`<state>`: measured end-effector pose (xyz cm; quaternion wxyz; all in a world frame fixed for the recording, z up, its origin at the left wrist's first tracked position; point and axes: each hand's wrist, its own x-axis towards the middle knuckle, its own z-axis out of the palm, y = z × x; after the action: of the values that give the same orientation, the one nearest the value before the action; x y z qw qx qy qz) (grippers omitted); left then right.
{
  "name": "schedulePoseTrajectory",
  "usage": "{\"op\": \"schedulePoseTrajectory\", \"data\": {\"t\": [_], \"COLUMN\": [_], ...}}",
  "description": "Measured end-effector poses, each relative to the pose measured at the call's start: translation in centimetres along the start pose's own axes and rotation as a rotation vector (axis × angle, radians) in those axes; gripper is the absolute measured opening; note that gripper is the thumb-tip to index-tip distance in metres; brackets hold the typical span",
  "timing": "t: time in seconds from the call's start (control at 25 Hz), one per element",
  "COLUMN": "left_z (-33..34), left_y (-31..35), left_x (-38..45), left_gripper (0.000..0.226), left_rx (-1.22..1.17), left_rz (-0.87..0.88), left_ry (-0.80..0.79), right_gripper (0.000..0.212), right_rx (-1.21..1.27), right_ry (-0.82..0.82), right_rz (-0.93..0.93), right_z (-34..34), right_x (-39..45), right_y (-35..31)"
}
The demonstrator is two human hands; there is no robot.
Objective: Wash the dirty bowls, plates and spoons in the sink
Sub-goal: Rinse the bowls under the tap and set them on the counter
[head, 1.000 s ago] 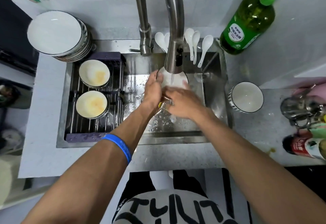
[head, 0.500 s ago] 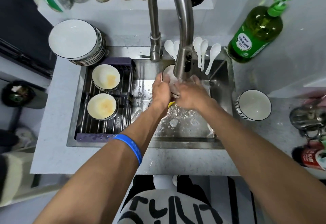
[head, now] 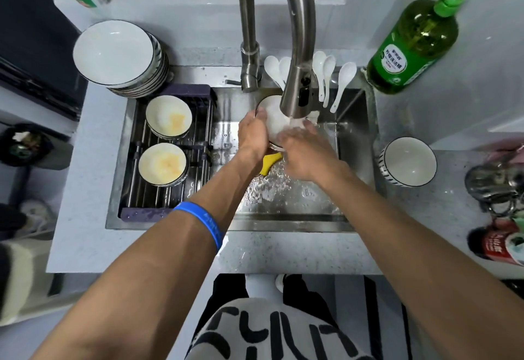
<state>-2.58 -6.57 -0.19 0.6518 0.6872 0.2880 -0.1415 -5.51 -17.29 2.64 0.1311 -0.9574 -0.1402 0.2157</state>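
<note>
Head view. A white bowl (head: 272,117) is held tilted under the tap (head: 297,87), over the sink (head: 354,121). Water runs onto it. The left hand (head: 252,135) grips its left rim, fingers curled over the edge. The right hand (head: 304,149) is blurred; its fingers lie against the bowl's inside, seemingly rubbing, and whether they are flat or curled I cannot tell. A yellow sponge (head: 270,162) lies in the sink just below the left wrist, in neither hand as far as shows.

Handling, as judgement: glazed ceramic, stiff, moderately heavy, breakable against the steel. Wet and perhaps soapy, so slippery. The rim is the sound place to hold, thumb one side and fingers the other, as the left hand does. Keep it low over the sink.

Two stained bowls (head: 167,139) sit on the rack (head: 170,90) at the sink's left, not yet washed. Same material; lift each by the rim.

White spoons (head: 326,73) stand behind the tap. Light, smooth, chip easily; take by the handle.

A stack of plates (head: 119,56) sits on the counter (head: 82,189) at far left. One clean-looking bowl (head: 408,161) stands on the right.
</note>
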Motion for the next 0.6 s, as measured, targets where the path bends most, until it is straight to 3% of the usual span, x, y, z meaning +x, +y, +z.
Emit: {"op": "schedulePoseTrajectory", "data": {"t": [0.12, 0.24, 0.32, 0.48, 0.56, 0.6], "left_z": [-0.5, 0.0, 0.2, 0.5, 0.8, 0.9], "left_y": [0.1, 0.2, -0.5, 1.6, 1.7, 1.6], "left_x": [-0.2, -1.0, -1.2, -0.7, -1.5, -2.5], "left_gripper": [0.041, 0.035, 0.031, 0.037, 0.047, 0.048], "left_rx": [0.071, 0.019, 0.019, 0.296, 0.332, 0.298], "left_rz": [0.02, -0.001, 0.012, -0.001, 0.084, 0.108], "left_ry": [0.032, 0.002, 0.028, -0.084, -0.06, -0.052], "right_gripper": [0.044, 0.039, 0.034, 0.018, 0.006, 0.013], "right_rx": [0.105, 0.069, 0.219, 0.283, 0.575, 0.711], "right_ry": [-0.069, 0.026, 0.043, 0.218, 0.303, 0.319], "right_rz": [0.01, 0.003, -0.036, 0.127, 0.225, 0.26], "right_z": [0.5, 0.8, 1.3, 3.3, 3.5, 3.5], "right_x": [-0.4, -0.4, -0.8, -0.8, -0.7, -0.8], "right_y": [0.2, -0.3, -0.2, 0.0, -0.9, -1.3]}}
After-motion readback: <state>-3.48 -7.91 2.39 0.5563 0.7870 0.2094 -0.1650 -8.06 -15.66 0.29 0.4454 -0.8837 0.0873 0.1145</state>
